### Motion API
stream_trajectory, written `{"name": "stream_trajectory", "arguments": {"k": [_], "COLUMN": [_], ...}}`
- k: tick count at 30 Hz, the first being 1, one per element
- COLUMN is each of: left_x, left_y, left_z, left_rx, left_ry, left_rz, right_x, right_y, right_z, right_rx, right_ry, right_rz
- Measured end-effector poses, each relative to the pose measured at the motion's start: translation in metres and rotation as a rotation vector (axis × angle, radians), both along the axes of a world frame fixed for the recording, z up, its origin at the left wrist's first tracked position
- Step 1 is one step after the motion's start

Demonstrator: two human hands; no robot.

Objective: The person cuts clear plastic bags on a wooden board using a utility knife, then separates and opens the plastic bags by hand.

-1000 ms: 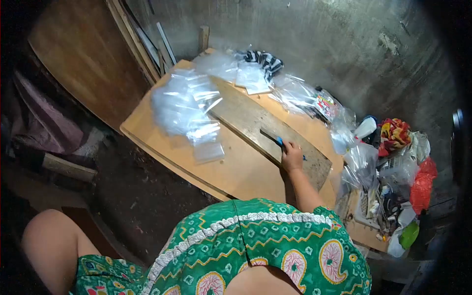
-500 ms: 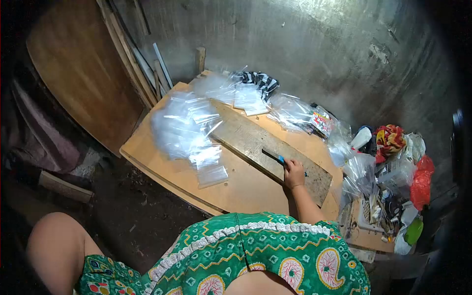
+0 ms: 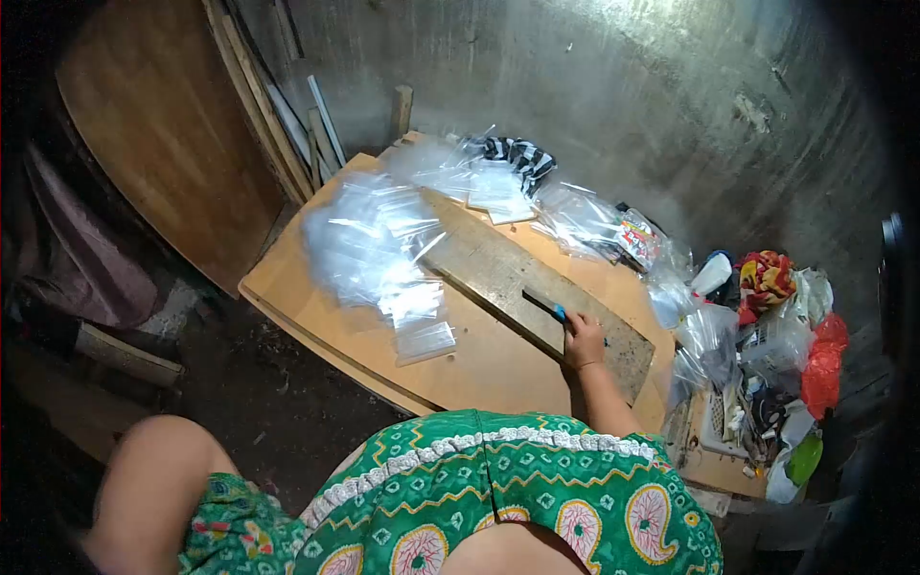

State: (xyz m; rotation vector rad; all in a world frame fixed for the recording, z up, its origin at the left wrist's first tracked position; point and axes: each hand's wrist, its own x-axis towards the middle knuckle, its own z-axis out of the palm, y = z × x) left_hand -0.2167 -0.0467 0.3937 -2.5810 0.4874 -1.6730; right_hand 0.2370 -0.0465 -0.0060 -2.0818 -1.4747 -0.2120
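My right hand (image 3: 584, 339) is closed around a knife-like tool (image 3: 540, 303) with a dark, flat blade and blue on its handle. The blade lies over a long, worn wooden board (image 3: 489, 266), pointing to the upper left. Left of the board, a heap of clear plastic bags (image 3: 369, 244) spreads across the table, with a few bags (image 3: 426, 342) at its near end. My left hand is out of view.
The board rests on an orange-brown wooden table (image 3: 498, 369). Along its back are a flat stack of clear plastic (image 3: 498, 192), a black-and-white cloth (image 3: 522, 158) and more plastic packs (image 3: 580, 216). A red bag (image 3: 826, 359) and clutter stand on the right. A wall rises behind.
The whole view has shifted slightly, so the table sits a little further right. At the lower left, the bare limb has moved down and to the right. My right hand still holds the tool.
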Motion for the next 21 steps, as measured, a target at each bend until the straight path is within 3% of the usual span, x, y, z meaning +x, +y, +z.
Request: {"name": "stream_trajectory", "arguments": {"k": [2,3,5,6,8,10,12,14,15,17,21], "left_x": [-0.006,-0.003,0.017,0.035,0.030,0.040,0.051,0.073,0.083,0.101,0.110], "left_y": [0.023,0.047,0.059,0.058,0.075,0.083,0.095,0.099,0.102,0.112,0.134], "left_z": [-0.039,-0.086,-0.120,-0.125,-0.165,-0.232,-0.302,-0.355,-0.365,-0.376,-0.393], "left_rx": [-0.230,-0.427,-0.872,-1.118,-1.080,-1.357,-1.227,-1.010,-1.008,-0.894,-0.705], "left_ry": [-0.090,-0.117,-0.048,0.061,0.361,0.532,0.802,0.545,0.548,0.590,0.752], "left_rz": [0.039,0.065,0.102,0.108,0.244,0.511,0.619,0.591,0.590,0.865,0.777], "right_x": [0.001,0.000,0.001,0.001,0.002,0.001,0.001,0.001,0.001,0.002,0.002], "right_y": [0.001,0.001,0.001,0.001,0.001,0.002,0.001,0.003,0.003,0.002,0.002], "right_z": [-0.005,-0.004,-0.002,-0.002,-0.003,-0.003,-0.002,0.000,0.000,0.000,-0.003], "right_rx": [-0.007,0.000,0.004,0.000,-0.003,0.001,-0.007,0.012,0.012,-0.012,-0.035], "right_ry": [-0.001,-0.008,-0.016,-0.014,0.006,0.020,0.027,0.009,0.011,0.002,0.007], "right_rz": [-0.003,-0.011,-0.018,-0.019,-0.021,-0.031,-0.025,-0.027,-0.031,-0.033,-0.050]}}
